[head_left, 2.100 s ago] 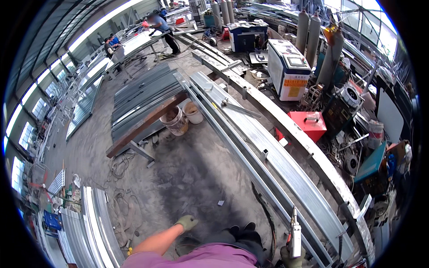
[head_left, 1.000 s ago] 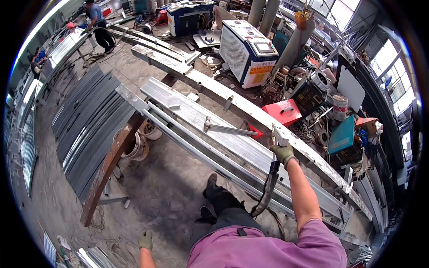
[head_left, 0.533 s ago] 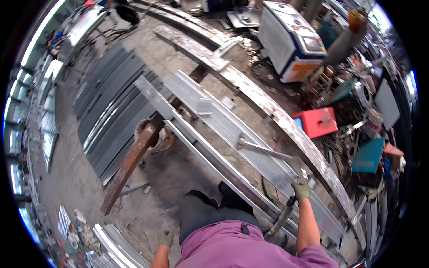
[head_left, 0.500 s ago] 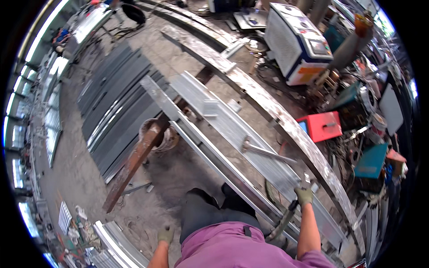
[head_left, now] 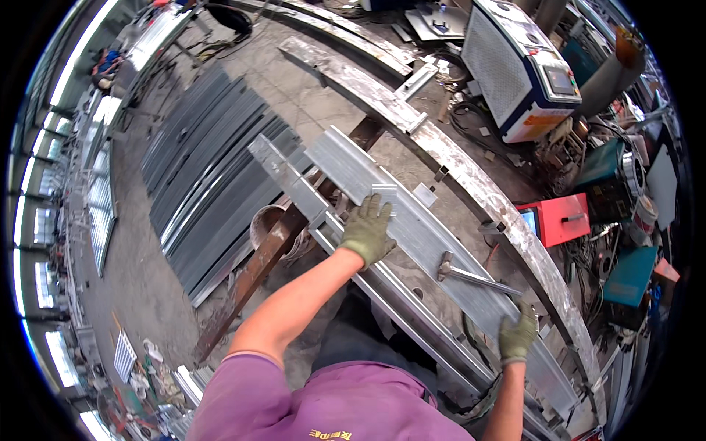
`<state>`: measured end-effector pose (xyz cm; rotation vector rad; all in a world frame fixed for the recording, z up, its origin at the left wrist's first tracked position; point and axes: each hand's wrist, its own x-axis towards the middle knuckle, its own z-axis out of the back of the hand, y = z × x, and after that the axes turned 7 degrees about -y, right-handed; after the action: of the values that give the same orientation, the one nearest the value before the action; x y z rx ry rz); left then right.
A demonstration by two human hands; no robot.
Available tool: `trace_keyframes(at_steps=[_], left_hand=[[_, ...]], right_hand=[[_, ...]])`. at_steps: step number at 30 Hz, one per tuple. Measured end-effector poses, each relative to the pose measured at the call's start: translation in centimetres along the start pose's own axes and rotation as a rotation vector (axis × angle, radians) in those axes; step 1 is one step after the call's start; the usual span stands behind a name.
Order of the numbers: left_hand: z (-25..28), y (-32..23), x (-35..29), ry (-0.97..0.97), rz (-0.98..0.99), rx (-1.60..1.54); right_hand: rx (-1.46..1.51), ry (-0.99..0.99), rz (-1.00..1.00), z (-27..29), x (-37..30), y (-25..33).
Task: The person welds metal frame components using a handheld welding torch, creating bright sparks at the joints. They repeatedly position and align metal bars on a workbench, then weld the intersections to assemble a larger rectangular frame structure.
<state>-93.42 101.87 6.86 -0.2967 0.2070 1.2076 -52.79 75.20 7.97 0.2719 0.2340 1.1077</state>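
Your left hand (head_left: 368, 231), earlier low at your side over the floor, is now raised and extended forward, fingers spread over the wide metal panel (head_left: 338, 160) and at the near side of a small ribbed metal piece (head_left: 386, 200); contact is uncertain. Your right hand (head_left: 518, 334) now lies closer to the hammer (head_left: 478, 278), fingertips just beside its handle end. The silver tool formerly upright above your right fingers no longer stands out there; that hand's grip is unclear. Below your hands, yellow lettering (head_left: 331, 435) enters view on your shirt (head_left: 331, 404).
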Motion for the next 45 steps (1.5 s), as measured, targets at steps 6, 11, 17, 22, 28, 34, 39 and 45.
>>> trace_keyframes(at_steps=[6, 11, 17, 22, 28, 34, 39, 45], left_hand=[[-5.3, 1.9, 10.1, 0.146, -0.195, 0.203], [-7.2, 4.1, 12.1, 0.062, -0.245, 0.039], [0.8, 11.8, 10.2, 0.210, -0.031, -0.761], [3.1, 23.3, 3.1, 0.303, 0.284, -1.441], [-3.5, 23.5, -3.6, 0.179, 0.217, -1.518], [-5.2, 18.4, -6.0, -0.301, 0.001, -0.862], [-5.9, 17.1, -6.0, -0.377, 0.126, -0.893], [-5.6, 16.1, -6.3, -0.324, 0.224, -0.770]], right_hand=[[-0.264, 0.259, 0.028, -10.0, 2.7, 10.2], [-0.362, 0.304, 0.003, -16.0, 4.4, 11.4], [-0.441, 0.180, 0.035, -18.0, 6.8, 11.8], [-0.449, 0.243, 0.144, -17.6, 7.3, 11.0], [-0.361, 0.375, 0.107, -15.8, 8.6, 10.5], [-0.277, 0.309, 0.062, -14.3, 9.0, 15.0], [-0.139, 0.314, 0.031, -13.2, 9.3, 20.5], [0.200, 0.245, 0.199, -10.3, 8.5, 28.0]])
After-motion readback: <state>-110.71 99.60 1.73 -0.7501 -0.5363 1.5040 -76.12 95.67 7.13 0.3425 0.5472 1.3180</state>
